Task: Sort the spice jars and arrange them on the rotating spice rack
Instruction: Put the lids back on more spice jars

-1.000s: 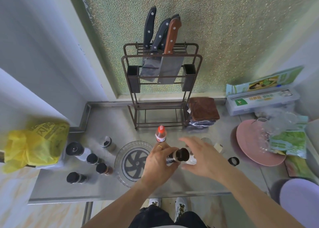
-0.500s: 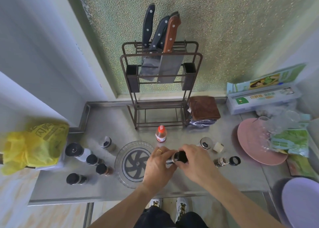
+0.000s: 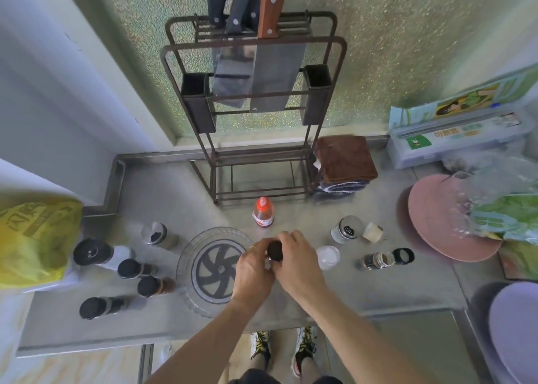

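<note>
Black-capped and small, the spice jar (image 3: 275,252) sits between my two hands, held just above the tabletop (image 3: 291,308) at the right edge of the clear rotating spice rack (image 3: 215,270). My left hand (image 3: 254,270) wraps the body, fingers closed around it; my right hand (image 3: 300,263) pinches the cap from the other side, fingers curled onto it. The body itself is mostly hidden by my palms, so I cannot tell how full it is.

I judge it light and rigid, likely glass, so smooth-sided and breakable if it slips onto the steel. The better hold is low around the body, not the cap alone, since the cap may turn or come loose. One jar lies open on its side (image 3: 375,261) to the right, its black lid (image 3: 404,256) just beside it. The rack is bare so far; four black-capped jars (image 3: 129,268) wait at its left, well apart from my hands.
</note>
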`<state>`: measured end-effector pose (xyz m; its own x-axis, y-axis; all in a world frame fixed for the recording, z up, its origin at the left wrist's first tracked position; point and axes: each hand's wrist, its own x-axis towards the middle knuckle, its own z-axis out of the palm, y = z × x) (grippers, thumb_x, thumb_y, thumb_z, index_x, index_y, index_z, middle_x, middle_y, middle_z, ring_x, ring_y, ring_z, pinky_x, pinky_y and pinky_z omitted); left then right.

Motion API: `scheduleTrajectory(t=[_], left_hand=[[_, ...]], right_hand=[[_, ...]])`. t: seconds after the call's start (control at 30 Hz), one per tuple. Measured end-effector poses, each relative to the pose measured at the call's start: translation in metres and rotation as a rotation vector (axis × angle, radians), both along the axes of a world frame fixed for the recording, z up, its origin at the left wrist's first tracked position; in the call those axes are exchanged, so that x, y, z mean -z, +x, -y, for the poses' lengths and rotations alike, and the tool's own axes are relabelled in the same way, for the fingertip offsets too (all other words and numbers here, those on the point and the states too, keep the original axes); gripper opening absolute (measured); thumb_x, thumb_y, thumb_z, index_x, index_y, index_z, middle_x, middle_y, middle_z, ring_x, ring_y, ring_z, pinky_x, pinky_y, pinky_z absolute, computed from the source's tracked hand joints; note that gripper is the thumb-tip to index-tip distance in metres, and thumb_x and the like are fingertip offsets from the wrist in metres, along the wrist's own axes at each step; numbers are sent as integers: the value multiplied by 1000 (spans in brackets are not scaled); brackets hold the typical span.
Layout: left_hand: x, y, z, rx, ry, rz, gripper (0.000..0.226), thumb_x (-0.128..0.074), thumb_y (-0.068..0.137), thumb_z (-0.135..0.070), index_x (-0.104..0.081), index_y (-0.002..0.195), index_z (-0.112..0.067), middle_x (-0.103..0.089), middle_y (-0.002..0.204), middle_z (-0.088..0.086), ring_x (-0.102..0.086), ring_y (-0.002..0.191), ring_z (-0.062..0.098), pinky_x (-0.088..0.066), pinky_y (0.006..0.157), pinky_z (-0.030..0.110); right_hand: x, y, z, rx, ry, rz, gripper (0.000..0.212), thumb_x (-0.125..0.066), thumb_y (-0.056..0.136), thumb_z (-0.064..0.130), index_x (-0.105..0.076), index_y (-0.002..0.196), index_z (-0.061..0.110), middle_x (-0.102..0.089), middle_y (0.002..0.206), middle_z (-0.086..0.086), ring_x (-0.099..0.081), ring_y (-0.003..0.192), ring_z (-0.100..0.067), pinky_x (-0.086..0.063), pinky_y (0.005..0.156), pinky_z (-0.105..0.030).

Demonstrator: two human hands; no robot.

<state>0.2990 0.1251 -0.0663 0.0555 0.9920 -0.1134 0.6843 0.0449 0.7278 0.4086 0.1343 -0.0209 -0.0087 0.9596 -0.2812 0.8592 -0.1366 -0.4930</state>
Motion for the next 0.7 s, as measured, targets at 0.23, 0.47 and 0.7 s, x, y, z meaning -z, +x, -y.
scheduleTrajectory(t=[0.23, 0.47, 0.7], left_hand=[[8, 4, 4, 30, -58, -65, 42, -65, 77, 7, -66, 111, -18, -73, 90, -2, -67, 77, 16, -43, 67, 13], [6, 5, 8, 23, -101, -80, 45, -77, 75, -7, -61, 115, -22, -72, 91, -3, -69, 81, 22, -53, 67, 28], [-36, 26, 11, 81, 75, -150, 62, -84, 76, -24, -56, 130, -22, -61, 131, -2, -59, 119, 21, -50, 96, 38]], right_hand=[[16, 5, 7, -2, -63, -60, 31, -61, 87, 14, -56, 118, 14, -57, 111, -9, -59, 103, -33, -45, 85, -40], [17, 22, 16, 18, -48, -140, 34, -51, 90, 14, -56, 123, 21, -60, 111, -7, -60, 105, -30, -46, 88, -40], [-6, 77, 38, 95, 170, -216, 36, -68, 85, 16, -58, 120, 19, -59, 112, 1, -61, 98, -20, -52, 87, -36]])
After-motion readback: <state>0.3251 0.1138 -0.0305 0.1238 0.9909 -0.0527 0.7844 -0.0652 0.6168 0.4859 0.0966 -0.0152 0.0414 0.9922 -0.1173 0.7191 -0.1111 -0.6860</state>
